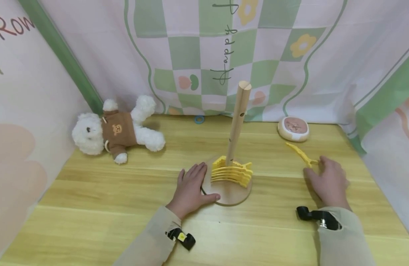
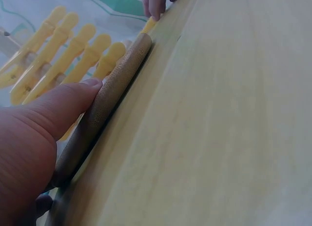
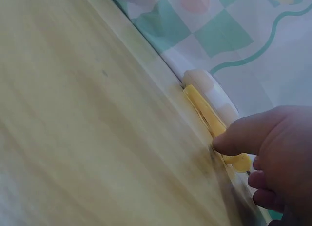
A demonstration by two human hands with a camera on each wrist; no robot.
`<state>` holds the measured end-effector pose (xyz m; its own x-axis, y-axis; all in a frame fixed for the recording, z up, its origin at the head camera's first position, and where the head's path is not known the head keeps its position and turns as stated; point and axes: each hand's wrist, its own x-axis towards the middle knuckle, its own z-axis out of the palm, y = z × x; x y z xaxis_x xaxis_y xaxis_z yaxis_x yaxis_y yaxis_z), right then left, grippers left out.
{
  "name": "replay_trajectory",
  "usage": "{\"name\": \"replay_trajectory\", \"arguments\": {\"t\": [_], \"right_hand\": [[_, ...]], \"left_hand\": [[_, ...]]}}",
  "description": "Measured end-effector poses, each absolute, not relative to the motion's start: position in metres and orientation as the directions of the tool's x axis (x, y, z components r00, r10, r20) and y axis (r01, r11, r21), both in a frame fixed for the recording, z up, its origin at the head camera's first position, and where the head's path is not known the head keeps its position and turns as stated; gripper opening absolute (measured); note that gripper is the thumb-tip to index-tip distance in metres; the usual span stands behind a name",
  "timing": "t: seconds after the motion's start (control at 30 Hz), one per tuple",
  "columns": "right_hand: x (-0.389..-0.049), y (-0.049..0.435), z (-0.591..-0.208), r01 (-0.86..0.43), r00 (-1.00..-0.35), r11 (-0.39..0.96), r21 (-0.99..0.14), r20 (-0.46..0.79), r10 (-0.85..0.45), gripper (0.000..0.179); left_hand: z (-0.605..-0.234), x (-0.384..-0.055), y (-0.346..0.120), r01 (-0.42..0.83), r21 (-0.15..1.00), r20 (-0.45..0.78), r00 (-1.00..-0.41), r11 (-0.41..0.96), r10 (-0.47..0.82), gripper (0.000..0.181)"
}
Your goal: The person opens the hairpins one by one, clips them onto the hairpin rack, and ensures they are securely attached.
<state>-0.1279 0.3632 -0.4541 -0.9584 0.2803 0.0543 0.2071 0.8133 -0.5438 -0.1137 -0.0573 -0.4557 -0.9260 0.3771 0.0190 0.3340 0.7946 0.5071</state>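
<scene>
A round wooden base [image 1: 228,195] carries an upright wooden post [image 1: 237,122] with small dark holes in its side. Several curved yellow plastic pieces [image 1: 232,176] are stacked one above another beside the post's foot; the left wrist view shows their rounded ends. With fingers straight, my left hand [image 1: 190,191] rests along the left edge of the base, its thumb [image 2: 73,99] pressing on the rim. Over to the right, my right hand [image 1: 329,181] pinches one end of a single yellow plastic piece [image 1: 299,151], which lies low against the tabletop. The fingers partly hide that end.
A white plush dog [image 1: 119,129] in a brown top lies at the back left. By the curtain are a blue ring [image 1: 199,119] and a rounded pink-and-white object [image 1: 293,129], close behind the loose piece. Printed fabric [image 1: 184,51] borders the wooden table [image 1: 108,225].
</scene>
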Motion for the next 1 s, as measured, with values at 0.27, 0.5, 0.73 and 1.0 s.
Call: {"name": "replay_trajectory", "arguments": {"t": [0.27, 0.5, 0.73, 1.0], "right_hand": [[-0.129, 0.363, -0.455, 0.266, -0.935, 0.766, -0.586, 0.036, 0.352, 0.061], [-0.127, 0.355, -0.453, 0.265, -0.898, 0.662, -0.701, 0.07, 0.434, 0.054], [-0.126, 0.338, -0.444, 0.116, -0.896, 0.565, -0.817, 0.159, 0.415, 0.043], [-0.124, 0.318, -0.43, -0.051, -0.928, 0.618, -0.785, 0.266, 0.262, 0.035]], "left_hand": [[-0.456, -0.114, -0.058, 0.338, 0.508, 0.023, -0.925, 0.792, 0.38, 0.107], [-0.458, -0.114, -0.058, 0.344, 0.51, 0.028, -0.923, 0.789, 0.384, 0.106], [-0.458, -0.114, -0.059, 0.343, 0.516, 0.03, -0.923, 0.785, 0.384, 0.106], [-0.459, -0.115, -0.058, 0.342, 0.514, 0.029, -0.923, 0.787, 0.383, 0.106]]}}
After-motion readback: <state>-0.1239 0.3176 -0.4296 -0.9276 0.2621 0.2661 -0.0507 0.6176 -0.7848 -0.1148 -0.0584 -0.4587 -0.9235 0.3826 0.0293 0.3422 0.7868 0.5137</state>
